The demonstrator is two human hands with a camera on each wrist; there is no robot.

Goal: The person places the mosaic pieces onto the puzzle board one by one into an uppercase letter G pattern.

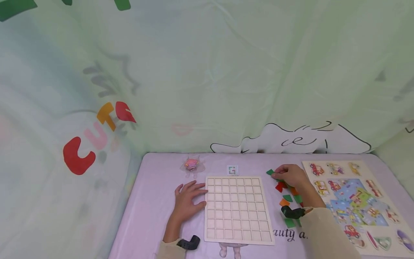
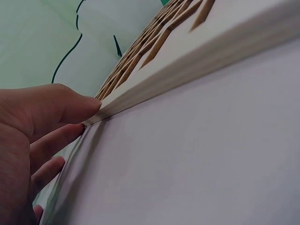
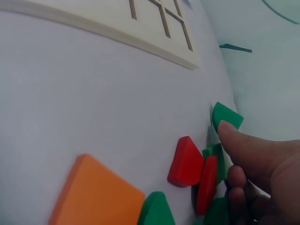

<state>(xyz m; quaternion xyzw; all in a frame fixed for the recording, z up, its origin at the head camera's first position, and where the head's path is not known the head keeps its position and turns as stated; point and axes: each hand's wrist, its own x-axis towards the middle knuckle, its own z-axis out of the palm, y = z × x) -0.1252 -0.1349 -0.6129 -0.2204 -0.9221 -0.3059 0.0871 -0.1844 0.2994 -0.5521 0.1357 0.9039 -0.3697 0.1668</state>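
one green piece [image 3: 228, 116], under right hand [image 1: 291, 175] fingertips

by our left hand [image 1: 187, 203]: pale wooden grid board [image 1: 237, 210] | by our right hand [image 1: 290, 175]: green piece [image 1: 270, 172], red pieces [image 1: 280, 186], orange piece [image 1: 284, 202] | under both: lilac table [image 1: 155, 205]

Head view looks down; both wrist views skim the grid board [image 1: 237, 210] closely.
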